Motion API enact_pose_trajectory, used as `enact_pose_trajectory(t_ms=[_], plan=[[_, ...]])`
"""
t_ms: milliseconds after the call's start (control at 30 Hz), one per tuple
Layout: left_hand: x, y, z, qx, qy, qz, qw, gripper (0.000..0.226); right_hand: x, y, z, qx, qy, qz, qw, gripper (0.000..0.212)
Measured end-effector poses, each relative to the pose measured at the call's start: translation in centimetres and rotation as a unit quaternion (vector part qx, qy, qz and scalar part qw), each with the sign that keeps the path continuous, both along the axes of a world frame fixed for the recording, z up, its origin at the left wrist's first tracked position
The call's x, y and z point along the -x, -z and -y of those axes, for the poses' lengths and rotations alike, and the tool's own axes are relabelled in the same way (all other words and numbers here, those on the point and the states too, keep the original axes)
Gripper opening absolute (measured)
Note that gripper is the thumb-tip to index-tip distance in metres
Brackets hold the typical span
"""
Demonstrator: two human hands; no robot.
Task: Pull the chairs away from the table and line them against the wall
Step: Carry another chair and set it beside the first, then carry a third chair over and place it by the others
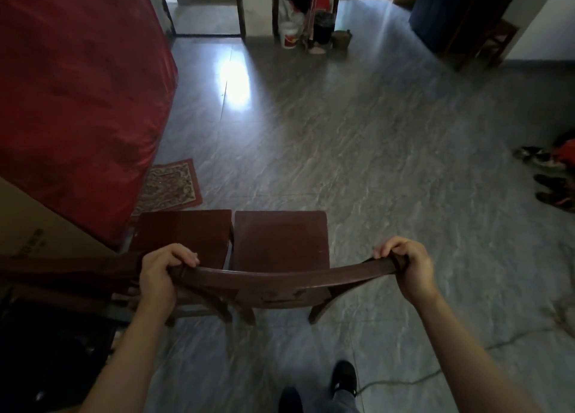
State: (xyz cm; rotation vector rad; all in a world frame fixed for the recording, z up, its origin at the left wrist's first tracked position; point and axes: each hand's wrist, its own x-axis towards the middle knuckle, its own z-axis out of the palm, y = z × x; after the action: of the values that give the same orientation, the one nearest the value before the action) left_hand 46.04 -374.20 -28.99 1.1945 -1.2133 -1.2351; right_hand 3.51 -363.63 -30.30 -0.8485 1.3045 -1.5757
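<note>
A dark shoe [343, 377] is standing on the grey floor [389, 169]. Ahead, the left hand [161, 268] and right hand [407, 266] are each curling their fingers round one end of a wooden chair [280, 241]'s curved top rail. Its seat is sitting just beside a second chair [183, 235] on its left. Beyond, a patterned rug [171, 185] is lying against a red drape [77, 101]. A white bucket [290, 35] is standing at the floor's far edge.

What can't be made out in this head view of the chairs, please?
Right chair front legs: hidden beneath its seat, head view.
Left chair backrest: dim, partly behind the left hand, cut by left edge.
Shoes: cut off at right edge.
Clutter by far doorway: too small.
</note>
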Motion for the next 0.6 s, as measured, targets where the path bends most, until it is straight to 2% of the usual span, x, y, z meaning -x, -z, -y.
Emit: enact_pose_trajectory(t_ms=[100,167,233,400,600], plan=[[-0.1,-1.6,0.5,-0.013,0.034,0.087,0.996,0.028,0.3,-1.4,0.0,-0.026,-0.015,-0.059,0.998,0.033],[0.0,-2.6,1.1,-0.016,0.057,0.115,0.992,0.029,0.2,-2.1,0.0,-0.033,-0.016,-0.086,0.996,0.039],[0.5,-3.7,1.3,-0.031,0.051,0.089,0.994,0.026,0.0,-2.6,0.1,-0.040,-0.004,-0.084,0.996,0.044],[2.7,-6.7,2.0,-0.016,0.051,0.050,0.997,0.033,0.1,-5.1,-0.8,-0.046,0.012,-0.105,0.993,0.029],[11.8,-11.2,3.1,-0.019,0.159,-0.036,0.986,0.027,2.0,-10.2,-3.0,-0.014,0.108,-0.008,0.994,0.041]])
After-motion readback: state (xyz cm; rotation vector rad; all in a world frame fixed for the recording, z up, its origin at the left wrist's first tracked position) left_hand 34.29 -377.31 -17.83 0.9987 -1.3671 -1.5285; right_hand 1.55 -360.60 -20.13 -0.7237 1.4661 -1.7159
